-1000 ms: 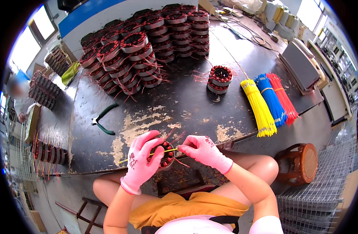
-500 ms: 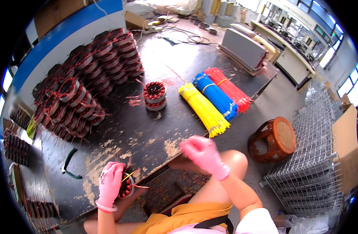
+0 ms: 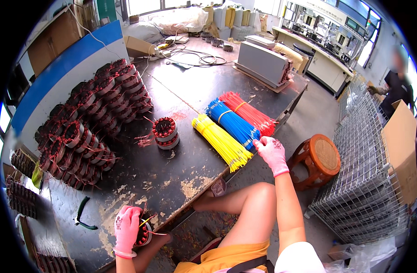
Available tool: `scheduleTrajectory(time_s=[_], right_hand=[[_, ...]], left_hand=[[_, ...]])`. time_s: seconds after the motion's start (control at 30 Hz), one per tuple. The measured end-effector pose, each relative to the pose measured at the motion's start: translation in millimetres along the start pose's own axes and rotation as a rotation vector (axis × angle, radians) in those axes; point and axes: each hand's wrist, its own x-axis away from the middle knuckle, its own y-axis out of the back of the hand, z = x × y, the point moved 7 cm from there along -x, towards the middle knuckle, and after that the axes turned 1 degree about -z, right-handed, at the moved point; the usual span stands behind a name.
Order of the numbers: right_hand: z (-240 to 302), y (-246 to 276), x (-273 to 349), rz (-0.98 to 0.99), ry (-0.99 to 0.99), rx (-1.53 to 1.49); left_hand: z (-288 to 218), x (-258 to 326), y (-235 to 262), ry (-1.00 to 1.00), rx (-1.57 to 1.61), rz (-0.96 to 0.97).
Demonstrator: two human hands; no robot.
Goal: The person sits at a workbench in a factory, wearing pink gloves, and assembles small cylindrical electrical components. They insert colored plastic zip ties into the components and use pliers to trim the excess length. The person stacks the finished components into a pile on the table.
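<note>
My left hand [image 3: 126, 230], in a pink glove, is closed around a motor stator [image 3: 144, 236] at the table's near edge. A short yellow wire [image 3: 146, 221] and a pale lead stick out of its top. My right hand [image 3: 271, 155], also gloved in pink, is pinched at the near ends of the blue wire bundle [image 3: 231, 119]; its fingertips are partly hidden. A yellow wire bundle [image 3: 221, 143] lies to the left of the blue one, a red wire bundle [image 3: 248, 112] to its right. One more stator pair [image 3: 165, 133] stands upright on the dark table.
Stacked stators [image 3: 94, 118] fill the table's left side. Green-handled pliers [image 3: 83, 214] lie near the left front. Far off are a grey box [image 3: 262, 63] and loose cables [image 3: 197, 58]. A wooden stool [image 3: 315, 160] and wire cage [image 3: 358, 182] stand right; a person [image 3: 396, 88] is beyond.
My right hand has moved right and away from me, from above my lap to the blue wires' ends. My left hand still holds the stator. The view has shifted; a person now shows at right.
</note>
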Motion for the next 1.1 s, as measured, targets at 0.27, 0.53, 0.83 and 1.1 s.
scheduleTrajectory(time_s=[0.27,0.53,0.83,1.1], right_hand=[[-11,2,-3,-0.007,-0.009,0.147],[-34,-19,-16,0.096,0.048,-0.546],[-8,7,-4,-0.252,0.15,-0.159],[19,20,-10,-0.269,0.279,0.097]], left_hand=[[0,-3,3,-0.059,-0.008,0.045],[-1,-2,2,-0.078,-0.013,0.0],[-3,-1,4,-0.095,-0.041,-0.01],[-7,1,3,-0.115,-0.041,-0.041]])
